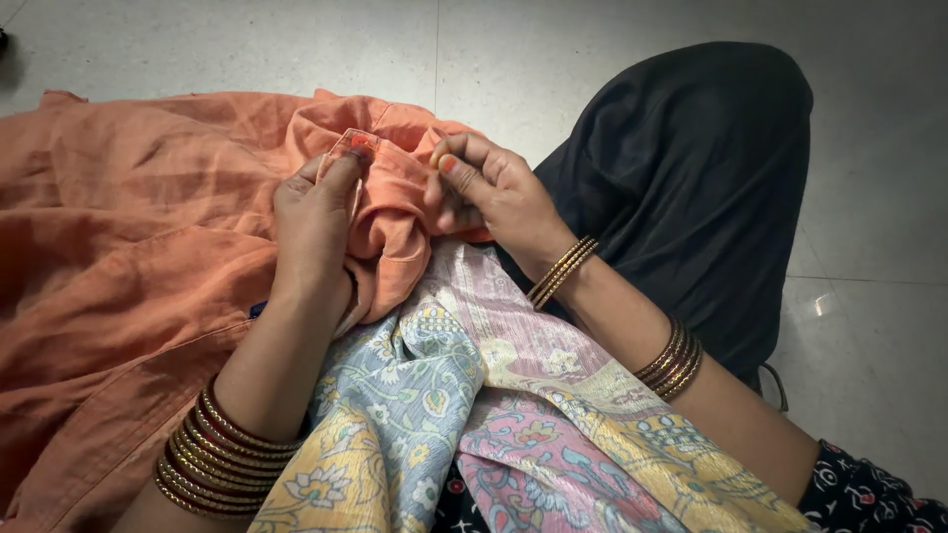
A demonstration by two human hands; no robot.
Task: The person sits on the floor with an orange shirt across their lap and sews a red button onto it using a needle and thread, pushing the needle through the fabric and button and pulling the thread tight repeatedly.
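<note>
while the orange cloth (pixel 128 257) spreads across the left of the scene, over the pale floor (pixel 592 59), it looks light and limp: it falls in soft creases and would slide and bunch rather than hold a shape. lifted by one edge, i judge most of it would drag along the floor. its far right part is gathered into a thick folded seam (pixel 390 212) between the two hands, the stiffest and surest place to grip, since the doubled layers give the fingers something firm.

near the viewer, a patterned cloth (pixel 474 415) in blue, pink and yellow lies over the lap, just under the gathered seam. right of it is a black garment (pixel 691 168) over a raised knee.

the left hand (pixel 316 222) is closed around a bunch of the orange cloth, thumb pressing a small folded tab (pixel 355 143) at the top of the fold. the right hand (pixel 484 188) is nearly closed, thumb and forefinger pinched together just right of the tab, touching the cloth's edge; whether they hold a needle or only cloth is too small to tell. gold bangles (pixel 212 459) stack on the left forearm, and thinner ones (pixel 561 271) sit at the right wrist.

the tab is the smallest hold: thin and soft, it needs a tight pinch or it will slip.
</note>
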